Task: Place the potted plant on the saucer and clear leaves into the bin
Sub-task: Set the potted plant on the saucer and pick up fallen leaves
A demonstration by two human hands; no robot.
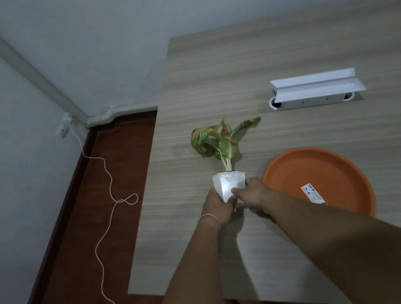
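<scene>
A small white pot [228,183] holds a plant [220,139] with drooping green and yellow-red leaves. It stands near the table's left edge. My left hand [219,208] grips the pot's lower left side and my right hand [253,194] grips its lower right side. The pot's base is hidden behind my fingers. A large orange saucer [330,172] with a white label [312,194] lies flat just to the right of the pot. My right forearm crosses over its near rim. No bin and no loose leaves are in view.
The wooden table [271,60] runs back to a grey wall. A white cable box with an open flap [316,90] sits at the back right. Left of the table lies brown floor [76,239] with a loose white cable [101,202].
</scene>
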